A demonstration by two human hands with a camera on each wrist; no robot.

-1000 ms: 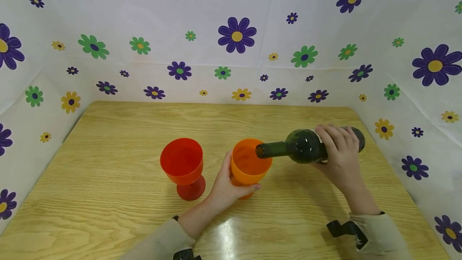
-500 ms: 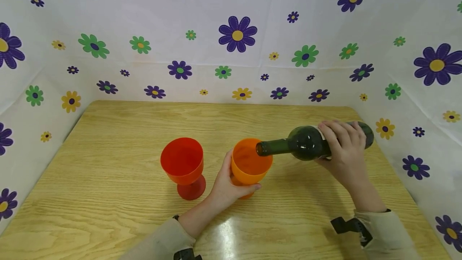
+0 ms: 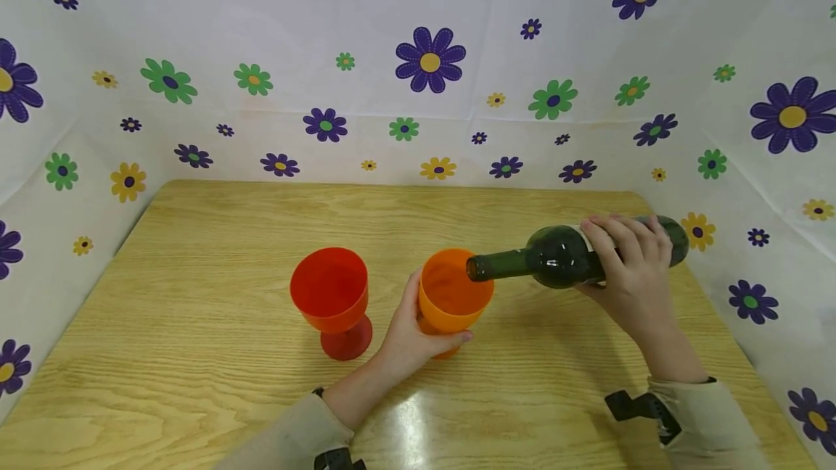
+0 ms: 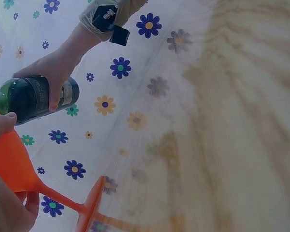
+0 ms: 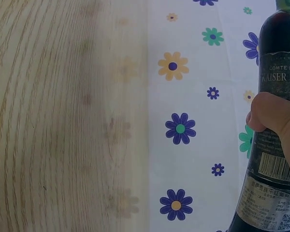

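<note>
An orange goblet stands on the table, its bowl gripped by my left hand with fingers on the far side and thumb in front. My right hand holds a dark green wine bottle round its labelled body. The bottle lies nearly level, its neck pointing left and its mouth over the goblet's right rim. I cannot make out any liquid leaving it. To the left of my left hand stands a red goblet, upright and untouched. The right wrist view shows my thumb across the bottle's label.
The wood-grain table carries both goblets. A white cloth printed with flowers hangs behind it and along both sides. Black straps circle both sleeves.
My right hand has shifted right and slightly up, raising the bottle's base. The mouth stays over the orange goblet's right rim. My left hand and both goblets keep their places.
</note>
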